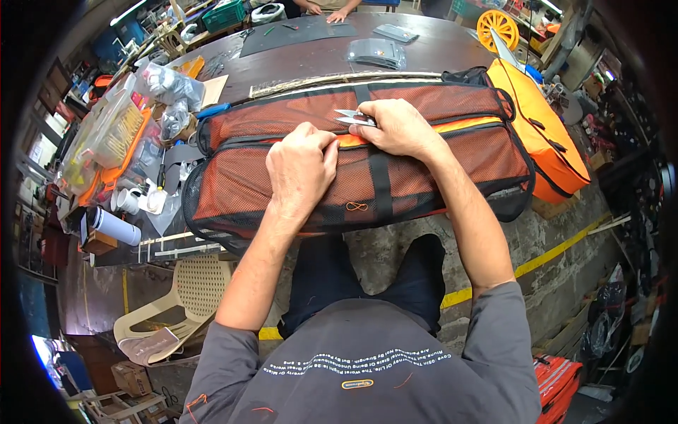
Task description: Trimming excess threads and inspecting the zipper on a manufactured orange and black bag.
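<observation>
Along the mesh bag [445,187], curled left hand [302,169] pinches it; right hand [397,127] holds scissors [357,120].

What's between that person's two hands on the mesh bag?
The head view shows a yellow strip along the mesh bag between the left hand and right hand, with the latter's scissors jutting in just beyond it.

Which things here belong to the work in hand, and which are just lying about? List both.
In the work:
mesh bag, left hand on it
scissors, in the right hand

Apparently just lying about:
white tumbler
plastic chair
yellow wheel
</observation>
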